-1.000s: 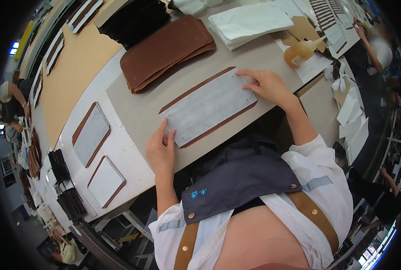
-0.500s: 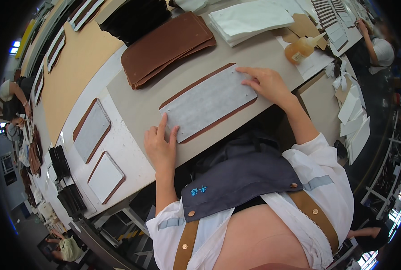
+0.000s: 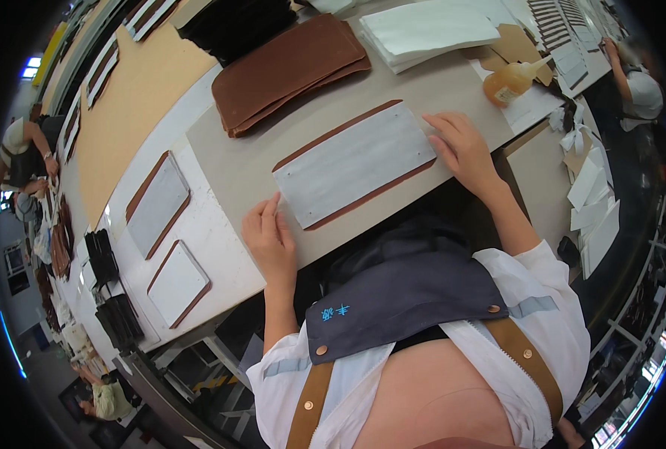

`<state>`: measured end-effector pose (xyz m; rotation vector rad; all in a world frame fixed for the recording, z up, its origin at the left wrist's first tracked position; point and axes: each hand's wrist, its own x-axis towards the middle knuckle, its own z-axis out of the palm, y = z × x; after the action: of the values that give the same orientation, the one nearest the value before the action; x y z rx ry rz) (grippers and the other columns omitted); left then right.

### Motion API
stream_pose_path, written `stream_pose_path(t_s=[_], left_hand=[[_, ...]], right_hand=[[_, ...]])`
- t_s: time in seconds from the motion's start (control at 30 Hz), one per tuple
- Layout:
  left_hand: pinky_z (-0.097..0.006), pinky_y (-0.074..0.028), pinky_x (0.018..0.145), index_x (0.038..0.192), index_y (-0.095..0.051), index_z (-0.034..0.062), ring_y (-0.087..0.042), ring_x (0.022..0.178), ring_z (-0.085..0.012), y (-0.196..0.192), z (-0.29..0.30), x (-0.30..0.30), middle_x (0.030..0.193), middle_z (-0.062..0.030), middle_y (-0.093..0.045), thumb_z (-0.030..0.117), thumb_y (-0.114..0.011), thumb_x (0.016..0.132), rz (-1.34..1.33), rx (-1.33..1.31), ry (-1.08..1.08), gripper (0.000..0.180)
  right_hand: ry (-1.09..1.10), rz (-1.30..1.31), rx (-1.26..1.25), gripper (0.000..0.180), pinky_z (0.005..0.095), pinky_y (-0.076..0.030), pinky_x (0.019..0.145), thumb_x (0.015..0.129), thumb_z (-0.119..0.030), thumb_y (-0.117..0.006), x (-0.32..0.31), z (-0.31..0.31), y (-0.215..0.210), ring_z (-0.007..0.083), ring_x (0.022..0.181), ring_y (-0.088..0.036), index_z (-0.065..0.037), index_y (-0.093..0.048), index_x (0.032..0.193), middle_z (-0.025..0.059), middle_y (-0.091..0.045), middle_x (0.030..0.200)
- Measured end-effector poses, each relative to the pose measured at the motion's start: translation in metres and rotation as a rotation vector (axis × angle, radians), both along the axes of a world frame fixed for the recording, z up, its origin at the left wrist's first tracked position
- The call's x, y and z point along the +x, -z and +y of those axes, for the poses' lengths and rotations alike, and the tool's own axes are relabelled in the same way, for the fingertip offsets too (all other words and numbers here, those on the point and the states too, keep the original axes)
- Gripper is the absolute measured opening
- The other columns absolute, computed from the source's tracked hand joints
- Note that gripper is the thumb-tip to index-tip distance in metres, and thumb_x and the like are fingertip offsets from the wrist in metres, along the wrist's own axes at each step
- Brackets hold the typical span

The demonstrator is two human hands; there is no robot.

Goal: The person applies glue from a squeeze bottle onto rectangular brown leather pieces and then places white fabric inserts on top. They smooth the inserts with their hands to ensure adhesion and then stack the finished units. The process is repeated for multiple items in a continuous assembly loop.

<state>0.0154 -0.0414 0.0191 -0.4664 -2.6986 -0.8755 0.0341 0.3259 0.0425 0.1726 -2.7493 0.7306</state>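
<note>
Evidently the bench (image 3: 224,254) is laid out for easy reach: a brown stack (image 3: 292,71) and a white stack (image 3: 426,31) sit back from its near edge, likely leaving working room in front. Close to that edge, and roughly parallel to it, the brown-edged panel (image 3: 355,165) lies flat, pale side up, probably so both short ends are accessible. Further left rest a smaller panel (image 3: 159,202) and a second small panel (image 3: 179,283), perhaps spaced to avoid crowding. Beside the large one's ends, left hand (image 3: 269,228) and right hand (image 3: 464,153) each show a loose, parted grip, pinching nothing; whether fingertips brush it, I cannot tell. An amber squeeze bottle (image 3: 509,84) sits toward the right edge, presumably handy there
</note>
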Motion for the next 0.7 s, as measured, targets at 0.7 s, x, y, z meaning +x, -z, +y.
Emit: stream_pose_path(t_s=[0.7], left_hand=[[-0.047, -0.029, 0.112, 0.132, -0.063, 0.0081, -0.047, 0.133, -0.0336, -0.001, -0.021, 0.033, 0.140, -0.0055, -0.059, -0.007, -0.054, 0.078, -0.012, -0.171, 0.135, 0.057]], right_hand=[[-0.684, -0.145, 0.128, 0.089, 0.0463, -0.016, 0.125, 0.087, -0.050, -0.067, 0.002, -0.143, 0.014, 0.0265, 0.153, -0.021, 0.001, -0.034, 0.152, 0.0133, -0.029, 0.162]])
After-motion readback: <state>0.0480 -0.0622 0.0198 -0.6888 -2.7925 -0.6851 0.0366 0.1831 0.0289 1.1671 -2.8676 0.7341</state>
